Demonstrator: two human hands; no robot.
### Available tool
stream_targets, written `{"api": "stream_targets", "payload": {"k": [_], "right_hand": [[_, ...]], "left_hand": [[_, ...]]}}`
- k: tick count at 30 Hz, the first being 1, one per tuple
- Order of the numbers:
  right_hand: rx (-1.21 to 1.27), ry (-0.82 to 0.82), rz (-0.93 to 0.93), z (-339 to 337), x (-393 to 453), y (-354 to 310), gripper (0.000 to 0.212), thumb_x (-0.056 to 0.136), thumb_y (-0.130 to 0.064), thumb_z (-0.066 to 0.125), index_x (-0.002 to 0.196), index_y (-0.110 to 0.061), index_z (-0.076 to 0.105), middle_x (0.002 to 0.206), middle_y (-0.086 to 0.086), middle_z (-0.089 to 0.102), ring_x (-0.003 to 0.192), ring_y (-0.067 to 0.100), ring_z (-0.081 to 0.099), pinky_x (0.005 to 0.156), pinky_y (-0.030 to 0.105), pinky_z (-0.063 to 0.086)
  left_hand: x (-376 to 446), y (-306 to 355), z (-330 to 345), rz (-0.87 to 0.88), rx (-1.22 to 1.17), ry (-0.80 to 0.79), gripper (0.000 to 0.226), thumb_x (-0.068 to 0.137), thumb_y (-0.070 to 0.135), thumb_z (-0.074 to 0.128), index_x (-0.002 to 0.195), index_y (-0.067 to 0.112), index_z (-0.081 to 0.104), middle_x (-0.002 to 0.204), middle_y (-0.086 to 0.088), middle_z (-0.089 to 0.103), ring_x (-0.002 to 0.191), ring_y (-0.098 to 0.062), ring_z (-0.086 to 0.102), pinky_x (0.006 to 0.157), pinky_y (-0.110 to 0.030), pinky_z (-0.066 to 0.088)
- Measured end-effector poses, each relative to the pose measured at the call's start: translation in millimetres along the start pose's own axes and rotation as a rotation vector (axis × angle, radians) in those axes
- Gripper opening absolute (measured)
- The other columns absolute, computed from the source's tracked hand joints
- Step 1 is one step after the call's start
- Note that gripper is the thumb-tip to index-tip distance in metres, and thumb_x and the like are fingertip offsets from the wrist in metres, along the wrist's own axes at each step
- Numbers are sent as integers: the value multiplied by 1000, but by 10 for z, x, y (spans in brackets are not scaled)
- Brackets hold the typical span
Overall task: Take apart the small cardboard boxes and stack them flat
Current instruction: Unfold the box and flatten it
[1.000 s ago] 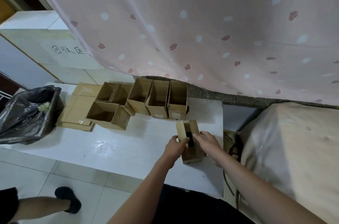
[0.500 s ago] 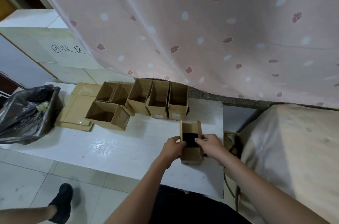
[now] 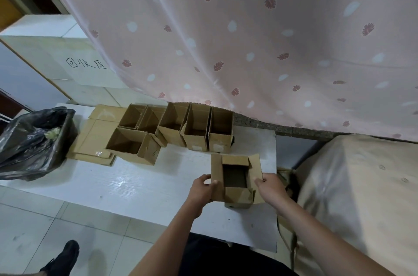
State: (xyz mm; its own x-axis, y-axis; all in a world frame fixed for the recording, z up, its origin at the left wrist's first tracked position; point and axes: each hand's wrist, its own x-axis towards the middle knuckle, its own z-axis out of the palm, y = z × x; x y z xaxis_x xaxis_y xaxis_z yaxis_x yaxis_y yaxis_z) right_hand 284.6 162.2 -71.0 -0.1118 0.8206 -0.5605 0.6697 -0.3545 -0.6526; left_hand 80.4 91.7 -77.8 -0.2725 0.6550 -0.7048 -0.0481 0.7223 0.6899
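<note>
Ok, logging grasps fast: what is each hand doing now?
Left hand: grips the left flap of the opened box.
Right hand: grips its right flap.

On your white rectangular worktop (image 3: pixel 140 185), the small open brown cardboard box (image 3: pixel 236 179) sits nearest you at 1 o'clock, left hand (image 3: pixel 202 187) and right hand (image 3: pixel 270 187) flanking it. Behind, at 12, stands a row of open cardboard boxes (image 3: pixel 196 126); at 10, flattened cardboard sheets (image 3: pixel 95 140); farther left, a black plastic bin bag (image 3: pixel 34 140).

The small open brown box (image 3: pixel 235 179) is matt corrugated cardboard, same as the flattened brown sheets (image 3: pixel 95 140). White table (image 3: pixel 140 185) looks glossy and faintly ribbed. Black bin bag (image 3: pixel 29 140) is shiny crinkly plastic, and the pink leaf-print curtain (image 3: pixel 248 38) is thin cloth.
</note>
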Motion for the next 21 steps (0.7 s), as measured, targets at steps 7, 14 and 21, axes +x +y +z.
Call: {"api": "stream_targets", "payload": {"k": [7, 14, 21], "right_hand": [[-354, -48, -254, -121, 49, -265, 38, 99, -24, 55, 62, -22, 49, 62, -3, 52, 57, 13, 51, 52, 26, 34], [-291, -8, -209, -111, 84, -249, 64, 91, -40, 68, 146, -21, 40, 147, 6, 43, 136, 27, 42, 107, 39, 43], [3, -82, 157, 131, 5, -2, 96, 87, -57, 65, 155, -18, 11, 154, 13, 37, 136, 32, 45, 96, 36, 46]], "left_hand": [[40, 235, 36, 238, 285, 123, 86, 86, 34, 78, 155, 28, 26, 157, -6, 37, 138, -31, 44, 107, -45, 46], [94, 167, 149, 68, 389, 23, 88, 88, 47, 71, 156, 19, 23, 152, -11, 43, 131, -32, 51, 102, -42, 52], [36, 39, 216, 64, 402, 59, 61, 94, 36, 65, 145, 17, 38, 137, -11, 54, 109, -24, 59, 90, -36, 58]]}}
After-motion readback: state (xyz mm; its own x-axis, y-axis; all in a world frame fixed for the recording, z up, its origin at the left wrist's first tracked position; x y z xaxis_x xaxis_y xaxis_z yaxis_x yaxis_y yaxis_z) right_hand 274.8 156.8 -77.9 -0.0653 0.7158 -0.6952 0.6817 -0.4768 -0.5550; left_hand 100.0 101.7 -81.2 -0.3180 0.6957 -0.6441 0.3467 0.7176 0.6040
